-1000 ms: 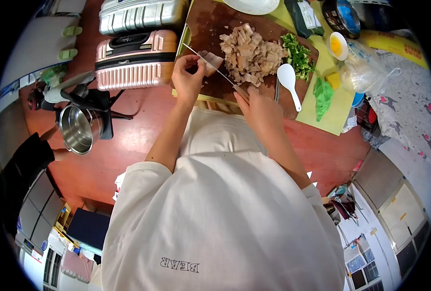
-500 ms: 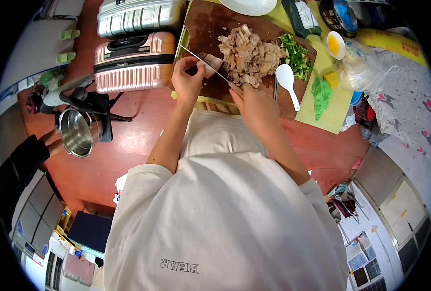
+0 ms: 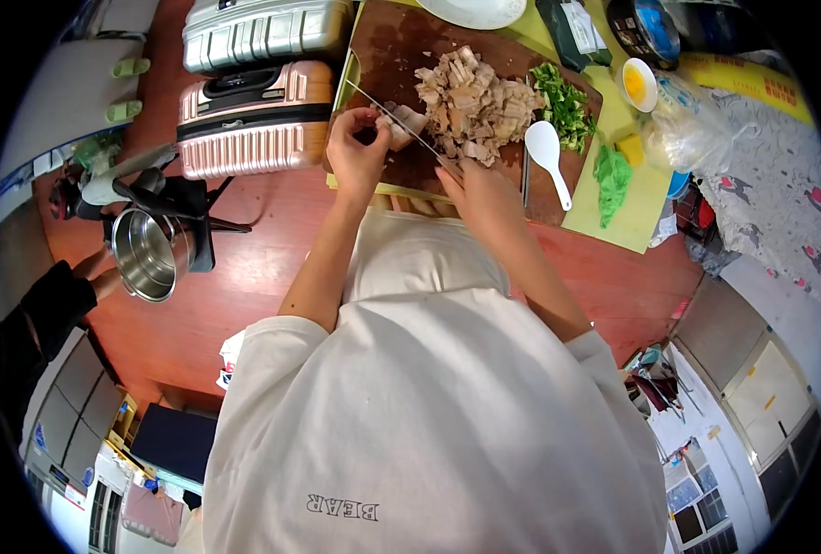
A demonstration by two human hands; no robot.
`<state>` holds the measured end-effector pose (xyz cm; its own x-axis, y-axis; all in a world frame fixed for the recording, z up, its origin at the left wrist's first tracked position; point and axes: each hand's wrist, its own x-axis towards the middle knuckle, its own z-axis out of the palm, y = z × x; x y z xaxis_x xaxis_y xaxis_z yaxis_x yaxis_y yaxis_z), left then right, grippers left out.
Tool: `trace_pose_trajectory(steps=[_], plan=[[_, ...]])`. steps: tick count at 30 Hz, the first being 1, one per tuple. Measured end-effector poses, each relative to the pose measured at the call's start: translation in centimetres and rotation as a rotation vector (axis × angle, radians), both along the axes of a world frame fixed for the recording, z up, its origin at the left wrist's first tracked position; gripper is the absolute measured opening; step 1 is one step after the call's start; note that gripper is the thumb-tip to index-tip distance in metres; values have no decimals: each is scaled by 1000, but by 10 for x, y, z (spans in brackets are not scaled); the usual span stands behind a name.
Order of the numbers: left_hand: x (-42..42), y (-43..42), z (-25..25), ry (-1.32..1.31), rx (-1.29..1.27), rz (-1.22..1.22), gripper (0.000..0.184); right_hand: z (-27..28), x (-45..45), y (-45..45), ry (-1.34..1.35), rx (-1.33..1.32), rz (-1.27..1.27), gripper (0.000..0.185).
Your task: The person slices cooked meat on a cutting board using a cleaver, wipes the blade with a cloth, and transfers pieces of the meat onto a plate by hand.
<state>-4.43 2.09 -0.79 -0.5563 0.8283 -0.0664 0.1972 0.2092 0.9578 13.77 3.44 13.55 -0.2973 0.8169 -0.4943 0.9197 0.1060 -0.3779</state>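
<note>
My right hand [image 3: 486, 189] is closed round the handle of a knife [image 3: 401, 126], its blade slanting up and left across the cutting board [image 3: 383, 51]. The blade crosses a chunk of pale cooked meat [image 3: 409, 122]. At the left end of that chunk, my left hand [image 3: 357, 152] pinches a piece of the meat between thumb and fingers. Just beyond the blade lies a large heap of sliced meat [image 3: 475, 102], with chopped green vegetable [image 3: 566, 109] to its right. A white spoon [image 3: 544, 152] rests near my right hand.
A white plate [image 3: 475, 11] stands at the board's far edge. To the right are a small bowl [image 3: 638, 85] with something yellow, a green bag [image 3: 611, 185] and a clear bag [image 3: 688, 129]. Suitcases [image 3: 255, 120] and a steel pot [image 3: 150, 254] are at left, near another person's arm [image 3: 101, 282].
The knife blade has shifted slightly, its tip a little further right. My left hand stays at the meat, and the heap looks the same.
</note>
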Motion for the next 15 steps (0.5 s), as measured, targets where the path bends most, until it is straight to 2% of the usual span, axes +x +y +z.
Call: trace_pose_trajectory(steps=[4,15], plan=[[3,-2,6,-1,8,-7,22,-8,18,-9,13,-40,-56,43],[-5,-7,13,-2,-32,-91,18,-66,-8,-4,105,40,-100,46]])
